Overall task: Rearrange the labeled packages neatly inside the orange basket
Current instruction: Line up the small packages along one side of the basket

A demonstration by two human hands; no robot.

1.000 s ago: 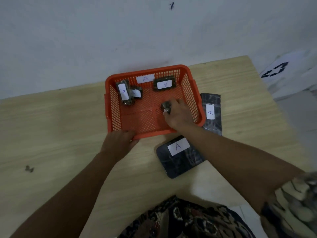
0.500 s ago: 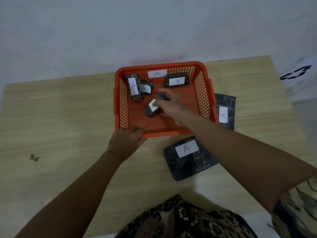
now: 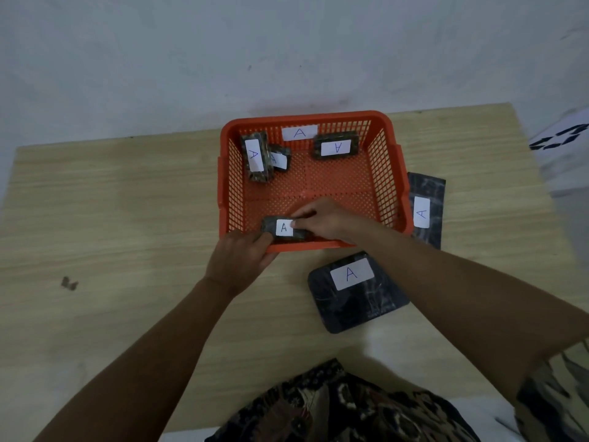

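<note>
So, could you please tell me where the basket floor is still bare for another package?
Bare: the middle and right of the orange basket floor. Crowded: the far-left corner's two overlapping packages, and the near wall, where both hands hold a package.

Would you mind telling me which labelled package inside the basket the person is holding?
The small package at the orange basket's near-left corner, pinched by the right hand; the other three packages sit untouched by the far wall.

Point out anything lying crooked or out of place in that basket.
In the orange basket, the far-left package lies tilted, overlapping a smaller package beside it. Two flat dark packages sit outside on the table.
</note>
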